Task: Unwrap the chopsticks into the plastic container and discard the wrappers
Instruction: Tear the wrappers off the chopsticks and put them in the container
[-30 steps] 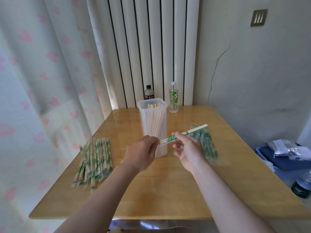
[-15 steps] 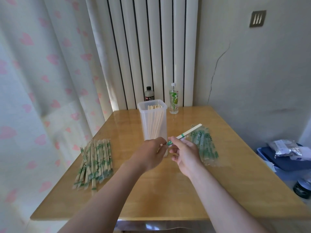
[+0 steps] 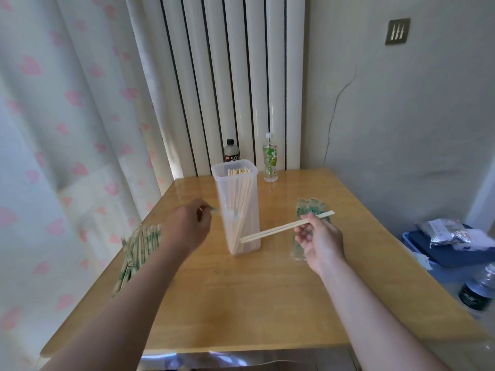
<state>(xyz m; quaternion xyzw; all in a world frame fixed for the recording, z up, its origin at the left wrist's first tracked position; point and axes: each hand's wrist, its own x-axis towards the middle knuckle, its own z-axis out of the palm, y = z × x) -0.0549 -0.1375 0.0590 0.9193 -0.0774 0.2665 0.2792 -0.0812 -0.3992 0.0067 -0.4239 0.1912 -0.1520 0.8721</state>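
Right hand [image 3: 318, 236] pinches bare chopsticks [image 3: 286, 226]; left hand [image 3: 187, 228] pinches a wrapper [image 3: 214, 209]. Plastic container [image 3: 237, 207] on bench [image 3: 254, 303] holds upright chopsticks.

Bare wood at 6 o'clock, clutter elsewhere

The tall clear plastic container [image 3: 235, 210] blocks the centre of the yellow wooden table [image 3: 254, 303]; wrapped chopsticks [image 3: 139, 245] at 9 o'clock, two bottles [image 3: 270, 159] at 12.

Container [image 3: 235, 210] between wrapped chopsticks [image 3: 139, 247], wrappers [image 3: 308, 210]
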